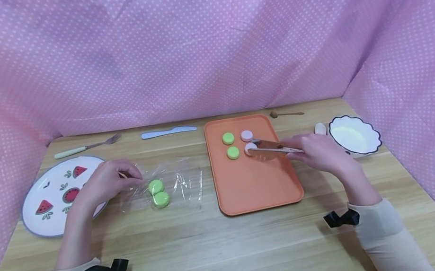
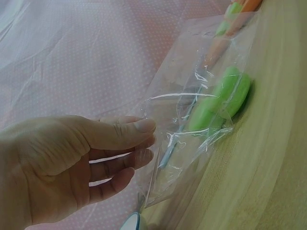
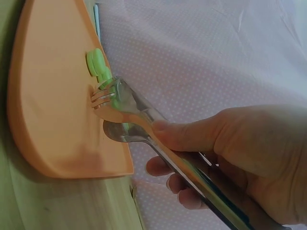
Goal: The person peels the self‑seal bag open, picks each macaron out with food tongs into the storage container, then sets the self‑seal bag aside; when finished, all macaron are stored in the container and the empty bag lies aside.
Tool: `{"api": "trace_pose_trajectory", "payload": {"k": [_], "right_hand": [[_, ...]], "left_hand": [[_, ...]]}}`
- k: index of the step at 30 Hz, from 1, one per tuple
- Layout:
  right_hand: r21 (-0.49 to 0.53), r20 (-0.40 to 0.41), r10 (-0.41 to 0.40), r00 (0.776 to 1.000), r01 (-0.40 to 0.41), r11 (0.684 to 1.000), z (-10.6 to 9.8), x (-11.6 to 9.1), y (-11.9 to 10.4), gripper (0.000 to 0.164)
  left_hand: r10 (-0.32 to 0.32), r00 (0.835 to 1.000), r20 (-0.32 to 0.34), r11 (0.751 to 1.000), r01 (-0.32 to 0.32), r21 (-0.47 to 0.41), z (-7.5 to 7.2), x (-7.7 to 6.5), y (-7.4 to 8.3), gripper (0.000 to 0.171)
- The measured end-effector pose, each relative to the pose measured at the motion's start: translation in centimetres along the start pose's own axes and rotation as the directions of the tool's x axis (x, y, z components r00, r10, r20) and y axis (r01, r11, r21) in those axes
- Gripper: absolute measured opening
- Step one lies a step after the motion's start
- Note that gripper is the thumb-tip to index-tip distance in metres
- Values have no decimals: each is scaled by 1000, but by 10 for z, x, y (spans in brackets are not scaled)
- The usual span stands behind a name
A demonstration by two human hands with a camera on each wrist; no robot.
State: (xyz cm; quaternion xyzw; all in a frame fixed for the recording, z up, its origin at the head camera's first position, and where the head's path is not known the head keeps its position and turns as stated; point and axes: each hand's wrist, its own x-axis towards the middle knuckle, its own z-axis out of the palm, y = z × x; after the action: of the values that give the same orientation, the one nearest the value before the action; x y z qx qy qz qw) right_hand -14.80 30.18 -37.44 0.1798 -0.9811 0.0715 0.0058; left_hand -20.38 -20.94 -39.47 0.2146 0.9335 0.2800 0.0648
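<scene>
We see a left hand [image 1: 108, 180] pinching the near-left rim of a clear plastic bag [image 1: 184, 184] between thumb and fingers; the glossy, creased film lies left of the tray over the wood-grained table [image 1: 219, 250]. Inside sit two smooth green macarons [image 1: 161, 199], round and touching. The right hand [image 1: 321, 149] grips shiny metal tongs [image 3: 192, 179], one end shaped in fork tines, the other rounded like a spoon. Their tips reach the nearer of two pale pink macarons [image 1: 247, 136]; we cannot tell whether they clasp it. Beside these, toward the left edge of the matte orange tray [image 1: 259, 191], two more green ones [image 1: 232, 153] stand in its far half. The tray has rounded corners and a raised rim. Along the table's back edge we find a pale-handled fork [image 1: 71, 152] and a blue knife [image 1: 161, 133]; by its left edge, a watermelon-printed plate [image 1: 35, 194]; by its right edge, a scalloped, dark-rimmed white bowl [image 1: 353, 134].
</scene>
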Motion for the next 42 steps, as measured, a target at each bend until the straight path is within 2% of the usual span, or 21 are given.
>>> {"api": "trace_pose_trajectory", "payload": {"k": [11,24,33,42], "right_hand": [[-27,2,11,1000,-11,1000,2,0,-1,36],[3,6,29,1000,-29,1000,2,1,0,32],[5,20,55,998,-55,998,4,0,0,37],[4,12,40,999,-40,999,3,1,-1,37]], "left_hand": [[-11,1000,8,1000,11,-15,-1,0,1,5],[-15,1000,-9,1000,15,-13,0,-2,2,6],[-16,1000,3,1000,17,-19,-1,-2,3,6],[-7,1000,1,1000,7,-21,-1,-2,3,6]]}}
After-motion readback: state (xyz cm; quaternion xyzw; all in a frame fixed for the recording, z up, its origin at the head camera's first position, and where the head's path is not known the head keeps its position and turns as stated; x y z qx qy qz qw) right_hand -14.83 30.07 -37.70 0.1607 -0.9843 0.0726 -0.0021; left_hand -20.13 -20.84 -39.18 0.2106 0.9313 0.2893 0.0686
